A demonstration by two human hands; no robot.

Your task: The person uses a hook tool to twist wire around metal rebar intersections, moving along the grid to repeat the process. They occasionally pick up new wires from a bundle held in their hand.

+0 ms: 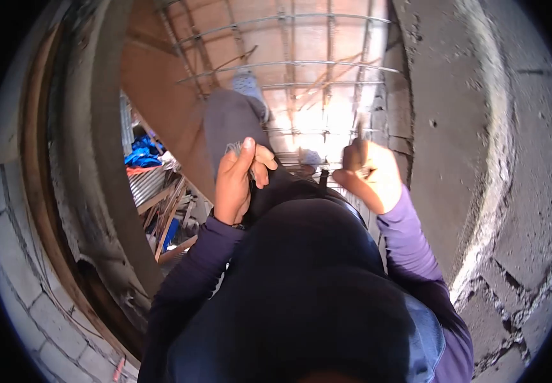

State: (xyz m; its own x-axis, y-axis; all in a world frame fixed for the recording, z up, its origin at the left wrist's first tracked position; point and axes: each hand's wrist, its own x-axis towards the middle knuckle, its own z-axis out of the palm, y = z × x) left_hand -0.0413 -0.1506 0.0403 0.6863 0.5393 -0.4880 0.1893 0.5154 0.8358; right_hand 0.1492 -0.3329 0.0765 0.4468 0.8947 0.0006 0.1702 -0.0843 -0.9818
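Note:
My left hand [241, 182] is closed in front of my grey trouser leg, thumb up and fingers curled. Thin pale wire strands [233, 147] stick out beside its thumb. To the right, my right hand [373, 177] is wrapped round a slim dark tool [360, 131] that points up and away from me; motion blurs it, and its kind does not show. Beyond both hands, a grid of steel rebar [292, 64] runs over reddish-brown boards [263, 41]. One of my shoes [248, 84] rests at the rebar, with bright sunlight falling beside it.
A rough grey plastered wall [441, 121] rises close on my right. To the left stands a concrete edge [107, 127] with a wooden board along it and block wall [52, 313] beyond. Through a gap below lie corrugated sheets [148, 186], blue tarp [142, 152] and loose timber [167, 214].

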